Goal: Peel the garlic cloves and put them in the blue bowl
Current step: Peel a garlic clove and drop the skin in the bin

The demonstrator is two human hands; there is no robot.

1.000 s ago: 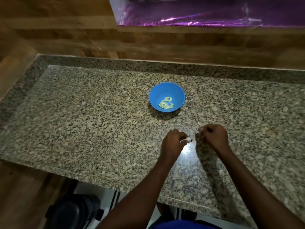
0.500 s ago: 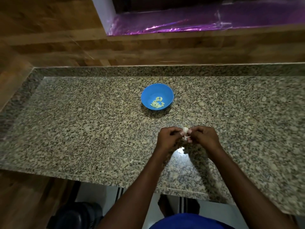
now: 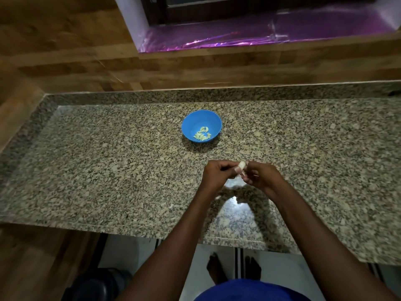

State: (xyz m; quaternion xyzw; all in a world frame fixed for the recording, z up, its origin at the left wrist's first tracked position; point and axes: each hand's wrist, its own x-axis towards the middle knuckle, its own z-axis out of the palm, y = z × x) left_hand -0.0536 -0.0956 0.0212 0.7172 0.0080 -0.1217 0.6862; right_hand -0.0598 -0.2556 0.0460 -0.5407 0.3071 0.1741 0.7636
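Both forearms reach forward and angle inward, so the hands meet in front of the person. The left hand (image 3: 217, 173) has its fingers (image 3: 225, 168) curled, thumb tip forward, pinching a small pale garlic clove (image 3: 241, 164). The right hand (image 3: 261, 175) faces it, knuckles up, fingers bent and pinching the same clove from the other side.

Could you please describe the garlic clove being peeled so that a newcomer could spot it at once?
On the long speckled granite countertop, look nearer the front edge than the round blue plastic bowl. There the left hand and right hand meet, pinching one small whitish garlic clove between them. Unlike the peeled yellowish cloves in the bowl, it is held above the counter.
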